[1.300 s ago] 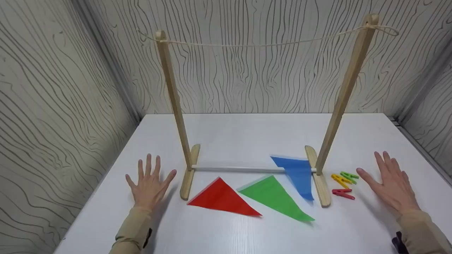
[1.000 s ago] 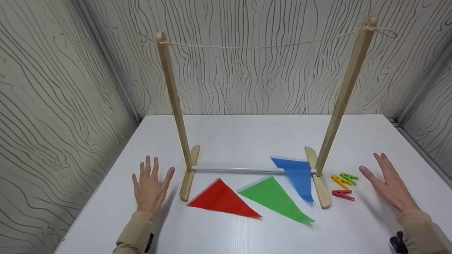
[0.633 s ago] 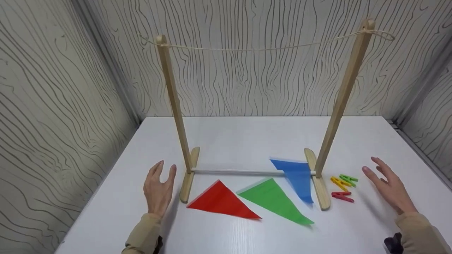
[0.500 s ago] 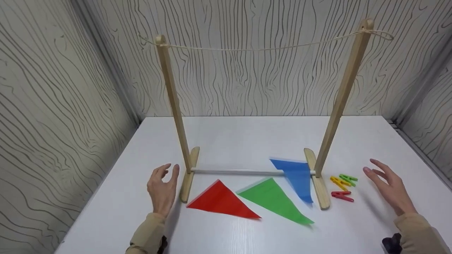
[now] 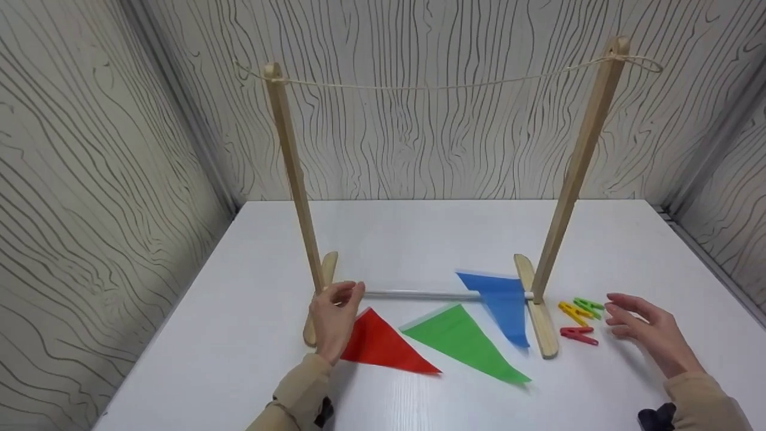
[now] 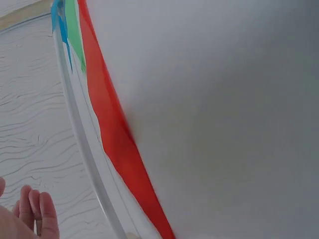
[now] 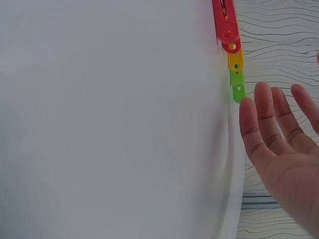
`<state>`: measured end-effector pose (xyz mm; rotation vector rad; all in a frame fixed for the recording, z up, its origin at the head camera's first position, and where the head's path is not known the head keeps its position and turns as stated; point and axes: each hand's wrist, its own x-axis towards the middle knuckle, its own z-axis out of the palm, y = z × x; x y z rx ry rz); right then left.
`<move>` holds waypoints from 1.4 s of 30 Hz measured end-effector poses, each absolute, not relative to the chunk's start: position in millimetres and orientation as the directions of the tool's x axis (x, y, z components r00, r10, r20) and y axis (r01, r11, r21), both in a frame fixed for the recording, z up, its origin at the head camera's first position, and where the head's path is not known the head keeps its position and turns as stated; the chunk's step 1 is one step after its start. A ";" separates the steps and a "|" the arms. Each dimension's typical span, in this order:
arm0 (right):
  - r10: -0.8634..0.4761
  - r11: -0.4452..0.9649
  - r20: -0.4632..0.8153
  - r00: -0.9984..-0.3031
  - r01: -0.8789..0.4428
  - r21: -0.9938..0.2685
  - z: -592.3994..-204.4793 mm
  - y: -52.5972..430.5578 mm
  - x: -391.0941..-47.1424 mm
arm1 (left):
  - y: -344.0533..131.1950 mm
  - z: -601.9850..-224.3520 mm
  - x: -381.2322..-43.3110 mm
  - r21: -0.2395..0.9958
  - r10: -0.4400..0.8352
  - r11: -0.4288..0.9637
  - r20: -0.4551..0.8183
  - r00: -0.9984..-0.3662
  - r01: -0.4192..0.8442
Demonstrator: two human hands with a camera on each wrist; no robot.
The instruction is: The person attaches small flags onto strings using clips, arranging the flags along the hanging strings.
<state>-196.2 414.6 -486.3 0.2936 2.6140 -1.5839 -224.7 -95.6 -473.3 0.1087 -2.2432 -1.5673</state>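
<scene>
My left hand hovers above the left part of the red triangular flag, hiding its left corner. Its fingers are loosely bent with nothing between them; the left wrist view shows the fingertips apart from the flag. To the right lie a green flag and a blue flag, the blue one draped over the white rod. My right hand is just right of the green clothespin, yellow clothespin and red clothespin. Its relaxed fingers hold nothing.
A stand with a left wooden post and a right wooden post rises from the white table. Between the post tops sags a string. Wood-grain-patterned panels enclose the back and sides.
My left hand has moved right, from beside the stand to over the red flag. My right hand has shifted left, closer to the clothespins. Both hands' spread fingers have relaxed into a bend.
</scene>
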 end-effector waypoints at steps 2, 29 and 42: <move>0.125 0.469 -0.204 -0.971 0.239 -0.850 -487.5 415.6 -196.8 | -82.5 -473.2 -227.5 0.924 -0.255 0.346 0.257 -0.932 0.160; 0.044 0.480 -0.308 -0.950 0.291 -0.828 -492.2 412.6 -194.5 | 51.5 -468.8 -246.9 0.992 0.020 0.031 -0.123 -0.992 -0.122; 0.032 0.585 -0.250 -0.968 0.221 -0.781 -490.7 410.3 -193.6 | 90.3 -474.3 -250.7 0.982 -0.021 -0.029 -0.185 -0.983 -0.184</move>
